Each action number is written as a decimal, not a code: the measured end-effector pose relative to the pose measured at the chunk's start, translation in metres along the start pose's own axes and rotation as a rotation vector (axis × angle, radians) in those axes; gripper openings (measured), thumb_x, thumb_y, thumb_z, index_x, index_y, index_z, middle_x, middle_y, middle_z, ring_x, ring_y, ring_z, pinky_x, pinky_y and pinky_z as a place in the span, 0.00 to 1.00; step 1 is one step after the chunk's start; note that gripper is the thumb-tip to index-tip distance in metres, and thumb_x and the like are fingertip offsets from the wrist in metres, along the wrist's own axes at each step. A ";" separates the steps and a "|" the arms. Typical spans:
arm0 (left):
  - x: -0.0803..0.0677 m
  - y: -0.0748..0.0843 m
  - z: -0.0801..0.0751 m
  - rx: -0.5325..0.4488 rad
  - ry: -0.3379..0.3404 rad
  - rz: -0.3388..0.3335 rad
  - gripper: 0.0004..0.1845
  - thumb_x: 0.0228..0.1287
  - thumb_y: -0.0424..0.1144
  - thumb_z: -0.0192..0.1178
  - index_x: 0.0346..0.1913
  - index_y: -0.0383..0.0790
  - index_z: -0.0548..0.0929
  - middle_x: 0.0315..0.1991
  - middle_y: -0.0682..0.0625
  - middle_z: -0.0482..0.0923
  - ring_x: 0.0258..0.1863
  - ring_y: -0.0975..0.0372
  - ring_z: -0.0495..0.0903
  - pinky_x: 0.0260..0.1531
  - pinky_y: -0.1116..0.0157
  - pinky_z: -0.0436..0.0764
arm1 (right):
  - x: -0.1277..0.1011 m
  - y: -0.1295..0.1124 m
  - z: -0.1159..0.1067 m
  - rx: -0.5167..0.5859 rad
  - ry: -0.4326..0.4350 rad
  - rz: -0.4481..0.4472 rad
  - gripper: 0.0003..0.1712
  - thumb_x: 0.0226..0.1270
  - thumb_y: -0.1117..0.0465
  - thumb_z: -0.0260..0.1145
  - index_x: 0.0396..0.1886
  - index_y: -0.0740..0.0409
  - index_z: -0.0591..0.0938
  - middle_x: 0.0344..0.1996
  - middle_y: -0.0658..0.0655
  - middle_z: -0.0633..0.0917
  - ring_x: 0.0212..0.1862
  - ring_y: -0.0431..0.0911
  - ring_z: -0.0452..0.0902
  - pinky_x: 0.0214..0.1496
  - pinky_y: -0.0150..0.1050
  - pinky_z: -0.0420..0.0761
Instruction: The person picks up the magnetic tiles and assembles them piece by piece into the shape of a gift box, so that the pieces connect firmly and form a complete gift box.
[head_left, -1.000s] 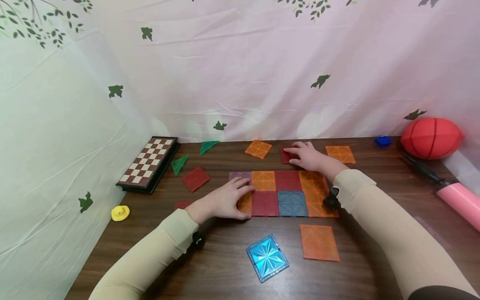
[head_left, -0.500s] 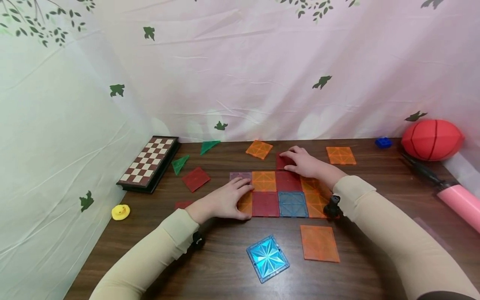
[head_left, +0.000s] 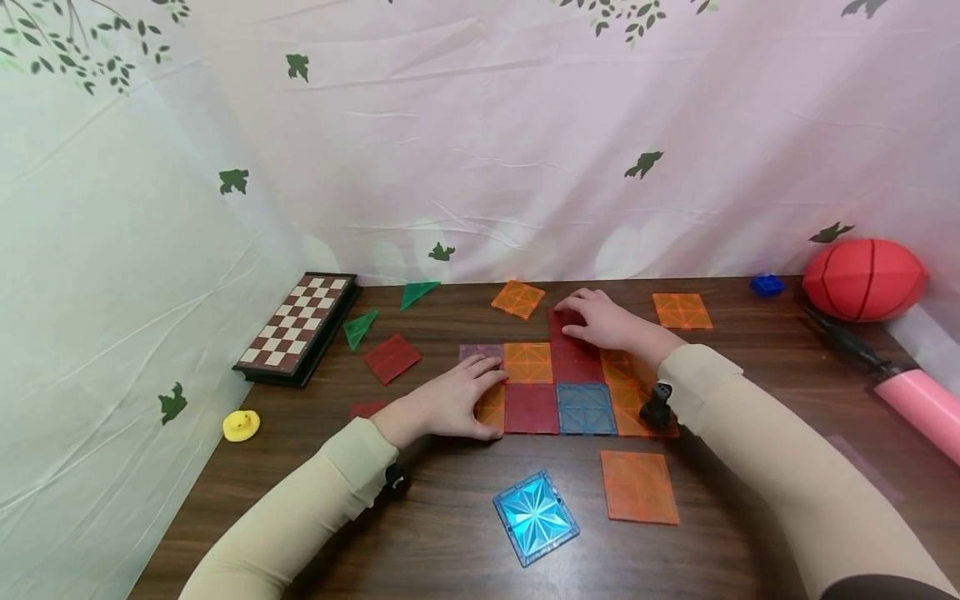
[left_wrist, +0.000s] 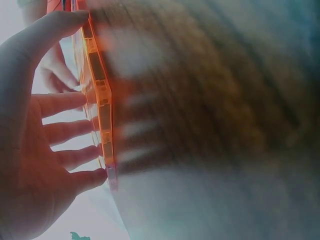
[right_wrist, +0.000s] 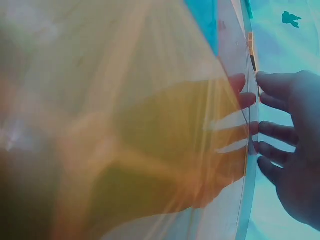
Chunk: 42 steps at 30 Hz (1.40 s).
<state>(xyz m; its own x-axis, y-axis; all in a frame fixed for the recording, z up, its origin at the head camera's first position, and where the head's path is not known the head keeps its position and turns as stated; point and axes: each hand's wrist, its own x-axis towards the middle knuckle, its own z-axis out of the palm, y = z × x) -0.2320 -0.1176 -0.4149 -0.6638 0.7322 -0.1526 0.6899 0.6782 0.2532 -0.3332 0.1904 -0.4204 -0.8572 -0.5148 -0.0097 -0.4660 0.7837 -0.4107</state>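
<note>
Counting tiles, toys and hands on the wooden table [head_left: 750, 392].

Showing seven orange squares [head_left: 639, 486], four red squares [head_left: 391, 358] plus one red sliver [head_left: 365, 409] at the left, two blue squares [head_left: 535, 517], one purple square [head_left: 480, 351], two green triangles [head_left: 358, 328] far left, and showing one chessboard [head_left: 296, 325], one yellow duck [head_left: 241, 425], one blue brick [head_left: 766, 285], one red ball [head_left: 864, 279], one pink pump [head_left: 918, 398], one left hand [head_left: 444, 406], one right hand [head_left: 603, 321].

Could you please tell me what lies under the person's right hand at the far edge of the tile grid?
The right hand presses flat on a dark red square tile against the tile grid's far edge. Only the tile's left part shows; the rest is covered by the fingers.
</note>
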 end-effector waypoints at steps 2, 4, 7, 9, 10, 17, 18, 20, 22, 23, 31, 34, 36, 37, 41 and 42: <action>0.000 0.000 0.000 -0.001 -0.003 -0.004 0.48 0.59 0.62 0.68 0.76 0.40 0.65 0.79 0.41 0.56 0.77 0.45 0.53 0.74 0.52 0.58 | 0.009 -0.002 0.001 0.014 0.029 -0.003 0.26 0.74 0.58 0.66 0.67 0.62 0.77 0.66 0.68 0.72 0.67 0.65 0.62 0.69 0.60 0.64; 0.000 0.000 0.000 -0.003 -0.006 -0.007 0.48 0.59 0.62 0.68 0.76 0.40 0.66 0.79 0.41 0.56 0.77 0.45 0.53 0.74 0.53 0.58 | 0.020 -0.004 0.002 0.031 0.058 -0.003 0.26 0.74 0.57 0.67 0.66 0.64 0.76 0.65 0.68 0.73 0.67 0.64 0.64 0.70 0.59 0.64; 0.001 0.001 -0.001 0.001 -0.016 -0.012 0.48 0.59 0.63 0.68 0.77 0.41 0.65 0.79 0.42 0.56 0.77 0.46 0.53 0.73 0.53 0.58 | 0.036 -0.007 0.002 0.063 0.087 0.009 0.28 0.72 0.56 0.68 0.66 0.65 0.76 0.64 0.67 0.74 0.67 0.62 0.66 0.70 0.58 0.65; 0.001 0.002 -0.001 0.003 -0.021 -0.018 0.48 0.59 0.63 0.68 0.77 0.41 0.65 0.79 0.42 0.56 0.77 0.46 0.53 0.73 0.53 0.58 | 0.047 -0.010 0.003 0.071 0.091 0.020 0.30 0.71 0.54 0.70 0.65 0.66 0.76 0.63 0.67 0.75 0.66 0.62 0.67 0.70 0.58 0.65; 0.001 0.002 -0.002 0.007 -0.024 -0.020 0.48 0.59 0.63 0.68 0.77 0.41 0.65 0.79 0.42 0.56 0.77 0.46 0.53 0.73 0.53 0.58 | 0.051 -0.012 0.003 0.076 0.089 0.028 0.30 0.70 0.54 0.70 0.65 0.65 0.76 0.63 0.67 0.75 0.66 0.61 0.68 0.70 0.57 0.65; 0.001 0.000 -0.004 0.008 -0.027 -0.024 0.48 0.59 0.62 0.68 0.77 0.41 0.66 0.78 0.41 0.56 0.77 0.46 0.54 0.73 0.53 0.59 | 0.076 -0.028 0.009 0.058 0.045 0.021 0.35 0.70 0.52 0.71 0.69 0.66 0.73 0.66 0.67 0.74 0.67 0.60 0.68 0.71 0.54 0.65; 0.001 0.000 -0.004 0.010 -0.026 -0.023 0.48 0.59 0.62 0.68 0.77 0.41 0.66 0.78 0.41 0.56 0.77 0.46 0.54 0.73 0.53 0.59 | 0.078 -0.031 0.011 0.052 0.031 0.022 0.34 0.70 0.52 0.71 0.69 0.66 0.73 0.66 0.67 0.75 0.66 0.60 0.69 0.71 0.54 0.66; 0.001 -0.001 -0.004 0.010 -0.024 -0.021 0.48 0.59 0.62 0.68 0.77 0.41 0.66 0.78 0.41 0.56 0.77 0.45 0.53 0.73 0.53 0.59 | 0.080 -0.036 0.013 0.032 0.012 0.018 0.32 0.71 0.54 0.70 0.68 0.65 0.74 0.65 0.67 0.76 0.65 0.60 0.70 0.70 0.54 0.67; 0.001 -0.001 -0.004 0.009 -0.021 -0.019 0.48 0.59 0.62 0.69 0.76 0.41 0.66 0.78 0.41 0.56 0.77 0.45 0.54 0.73 0.53 0.59 | 0.081 -0.039 0.015 0.004 0.002 0.021 0.29 0.71 0.56 0.70 0.65 0.65 0.76 0.64 0.67 0.76 0.63 0.60 0.71 0.69 0.53 0.68; 0.001 -0.001 -0.004 0.008 -0.018 -0.016 0.48 0.59 0.62 0.69 0.76 0.41 0.66 0.78 0.41 0.56 0.77 0.45 0.54 0.73 0.53 0.59 | 0.081 -0.039 0.015 -0.008 -0.001 0.021 0.28 0.71 0.57 0.70 0.64 0.65 0.76 0.63 0.66 0.77 0.62 0.60 0.72 0.69 0.52 0.68; 0.002 -0.001 -0.004 0.021 -0.024 -0.011 0.49 0.59 0.63 0.69 0.77 0.41 0.66 0.78 0.41 0.56 0.77 0.46 0.54 0.73 0.54 0.58 | 0.068 -0.034 0.012 0.016 -0.076 -0.064 0.18 0.69 0.63 0.71 0.55 0.62 0.79 0.58 0.65 0.78 0.59 0.59 0.72 0.63 0.54 0.71; 0.001 -0.001 -0.004 0.020 -0.023 -0.016 0.48 0.59 0.63 0.68 0.76 0.41 0.66 0.78 0.41 0.56 0.77 0.46 0.54 0.73 0.53 0.59 | 0.060 -0.033 0.011 0.038 -0.111 -0.086 0.17 0.70 0.62 0.70 0.55 0.60 0.79 0.61 0.65 0.76 0.59 0.58 0.71 0.63 0.54 0.71; 0.001 0.000 -0.004 0.019 -0.023 -0.017 0.48 0.59 0.63 0.68 0.76 0.41 0.66 0.78 0.41 0.56 0.77 0.46 0.54 0.73 0.53 0.59 | 0.054 -0.032 0.011 0.047 -0.125 -0.094 0.17 0.71 0.62 0.70 0.56 0.60 0.79 0.63 0.65 0.75 0.60 0.58 0.71 0.63 0.54 0.71; 0.001 0.000 -0.003 0.020 -0.023 -0.017 0.48 0.59 0.63 0.68 0.76 0.41 0.66 0.78 0.41 0.55 0.77 0.46 0.53 0.73 0.53 0.58 | 0.052 -0.032 0.011 0.050 -0.130 -0.096 0.17 0.71 0.61 0.69 0.56 0.59 0.79 0.63 0.65 0.74 0.61 0.58 0.71 0.64 0.54 0.70; 0.001 0.001 -0.003 0.022 -0.023 -0.018 0.48 0.60 0.63 0.67 0.77 0.40 0.65 0.79 0.41 0.55 0.77 0.45 0.53 0.73 0.53 0.58 | 0.043 -0.033 0.010 0.048 -0.136 -0.118 0.15 0.73 0.62 0.67 0.56 0.59 0.80 0.64 0.65 0.74 0.62 0.58 0.70 0.66 0.54 0.70; 0.001 0.001 -0.003 0.018 -0.021 -0.020 0.48 0.59 0.63 0.67 0.77 0.40 0.65 0.79 0.41 0.55 0.77 0.45 0.53 0.73 0.52 0.58 | 0.041 -0.034 0.009 0.047 -0.136 -0.125 0.14 0.74 0.62 0.67 0.55 0.59 0.80 0.64 0.65 0.75 0.62 0.58 0.70 0.66 0.54 0.69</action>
<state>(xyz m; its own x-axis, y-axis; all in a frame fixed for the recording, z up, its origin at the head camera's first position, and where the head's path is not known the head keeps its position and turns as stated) -0.2327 -0.1158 -0.4123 -0.6711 0.7197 -0.1778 0.6820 0.6934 0.2326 -0.3505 0.1395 -0.4155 -0.7542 -0.6521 -0.0774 -0.5540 0.6951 -0.4582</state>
